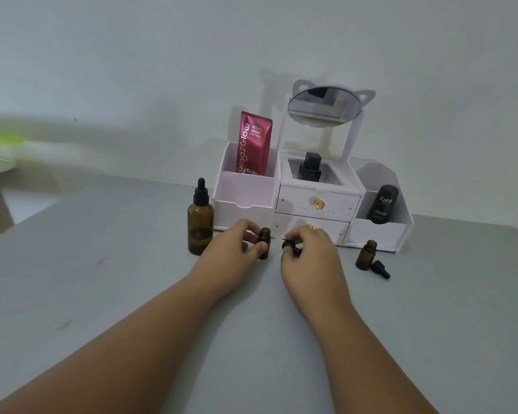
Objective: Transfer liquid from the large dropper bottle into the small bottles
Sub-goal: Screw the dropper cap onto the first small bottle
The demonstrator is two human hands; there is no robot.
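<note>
From my remote seat I see two bare forearms reaching out over the plain grey surface (132, 279). The left hand (234, 243) has its fingers and thumb curled round a small amber glass bottle (264, 238), which stands upright with its mouth uncovered. Just right of it, the right hand (308, 252) pinches a small black dropper cap (290, 245) between thumb and fingertips, close to the bottle's neck but apart from it.

Further right, a second small amber glass bottle (367, 255) stands open, leaning a little, and its black dropper cap (380, 269) lies on its side just beside the base. Left of the hands stands the large amber glass dropper bottle (200, 222) – upright, black dropper top on, with a little liquid low inside.

Behind all this, against the wall, sits a white plastic desktop organiser with drawers (311, 204). Its left compartment holds a pink foil sachet (254, 143), its right one a dark green cylindrical container (383, 204), and its middle tray a black square-capped bottle (311, 167) – above that tilts an oval mirror with cat ears (323, 106).
</note>
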